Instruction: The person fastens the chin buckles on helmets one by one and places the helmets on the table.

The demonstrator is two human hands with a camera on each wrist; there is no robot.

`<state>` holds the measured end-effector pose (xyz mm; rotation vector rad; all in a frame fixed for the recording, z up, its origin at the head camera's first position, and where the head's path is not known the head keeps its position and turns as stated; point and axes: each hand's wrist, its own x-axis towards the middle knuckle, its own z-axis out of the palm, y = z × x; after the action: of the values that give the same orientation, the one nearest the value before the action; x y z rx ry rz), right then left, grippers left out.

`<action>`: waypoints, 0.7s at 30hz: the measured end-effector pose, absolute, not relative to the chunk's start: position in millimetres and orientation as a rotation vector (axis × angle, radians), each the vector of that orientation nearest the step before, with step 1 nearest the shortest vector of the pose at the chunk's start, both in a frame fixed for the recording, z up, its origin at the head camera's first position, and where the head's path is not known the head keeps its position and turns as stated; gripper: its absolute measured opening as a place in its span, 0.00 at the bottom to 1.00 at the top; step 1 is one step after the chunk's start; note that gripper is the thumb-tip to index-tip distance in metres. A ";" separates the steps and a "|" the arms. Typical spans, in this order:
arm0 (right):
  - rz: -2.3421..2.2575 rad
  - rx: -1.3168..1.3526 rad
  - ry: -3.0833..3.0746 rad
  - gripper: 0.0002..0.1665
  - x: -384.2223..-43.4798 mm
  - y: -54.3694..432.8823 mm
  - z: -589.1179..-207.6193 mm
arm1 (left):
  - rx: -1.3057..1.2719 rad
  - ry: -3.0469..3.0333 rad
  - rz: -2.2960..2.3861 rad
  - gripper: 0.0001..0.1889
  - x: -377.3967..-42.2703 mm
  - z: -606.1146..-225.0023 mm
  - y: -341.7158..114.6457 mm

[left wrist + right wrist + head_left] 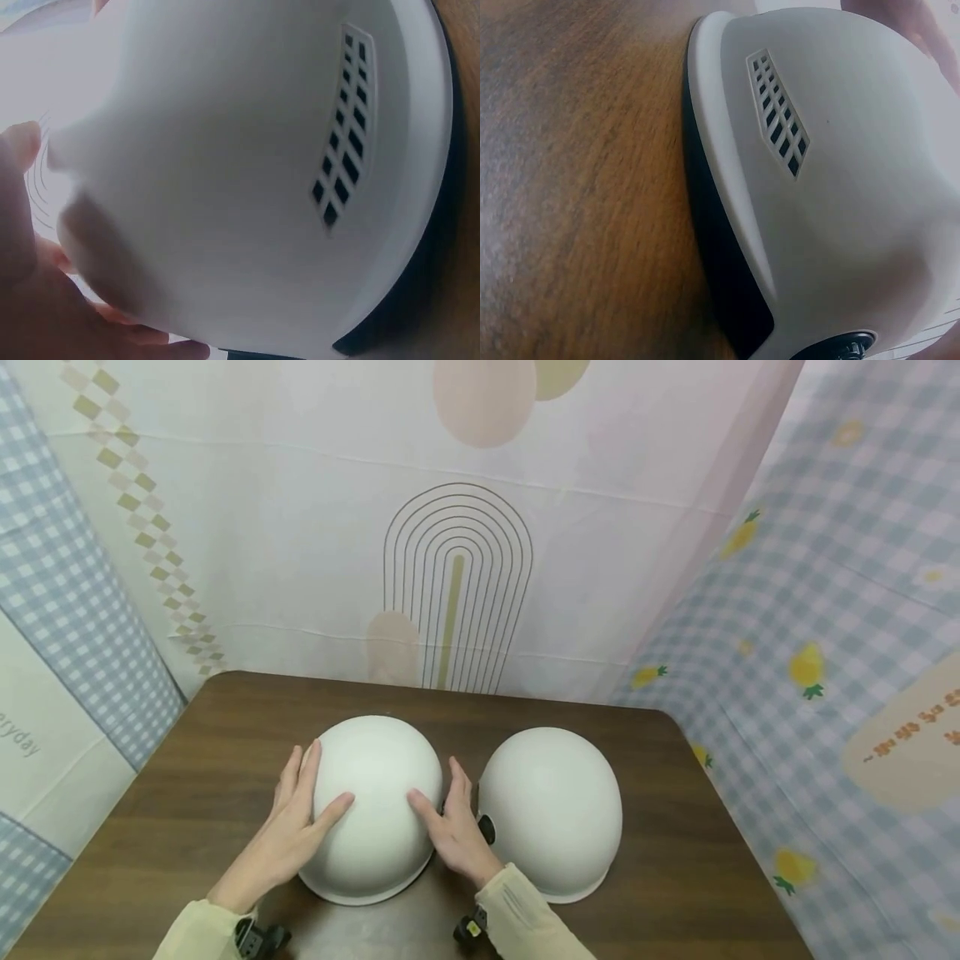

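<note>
A white hard hat (372, 839) sits dome up on the table, between my two hands. Along its left side lie the straight fingers of my left hand (288, 831), with the thumb on the dome. My right hand (456, 837) is at the opposite side, its thumb on the dome and its fingers extended by the side. A latticed vent (345, 131) shows near the rim in the left wrist view. The right wrist view has a matching vent (780, 112), a dark band (720, 247) under the rim and a round black knob (844, 346).
A second white hard hat (555, 810) with a black side knob (487, 828) stands just right of my right hand. Both are on a brown wooden table (675, 852). Patterned cloth (300, 543) hangs behind it and at both sides.
</note>
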<state>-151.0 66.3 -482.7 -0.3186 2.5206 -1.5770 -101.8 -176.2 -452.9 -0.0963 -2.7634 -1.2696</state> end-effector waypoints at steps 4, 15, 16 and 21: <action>-1.577 -0.302 2.507 0.56 -151.9 64.6 -482.7 | -0.092 -2.764 -1.258 0.47 -102.3 -456.0 -174.3; -1.567 -0.281 2.476 0.55 -150.0 59.5 -482.2 | -0.057 -2.767 -1.276 0.48 -103.0 -456.6 -171.5; -1.566 -0.285 2.472 0.55 -149.6 59.0 -482.1 | -0.056 -2.764 -1.277 0.48 -103.0 -456.8 -171.5; -1.562 -0.296 2.465 0.54 -147.7 56.7 -482.6 | -0.056 -2.744 -1.291 0.48 -102.8 -458.2 -170.9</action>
<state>-147.7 56.7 -482.6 -0.2961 2.4648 -1.5620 -102.8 -170.9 -458.2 -0.0563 -2.7439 -1.2905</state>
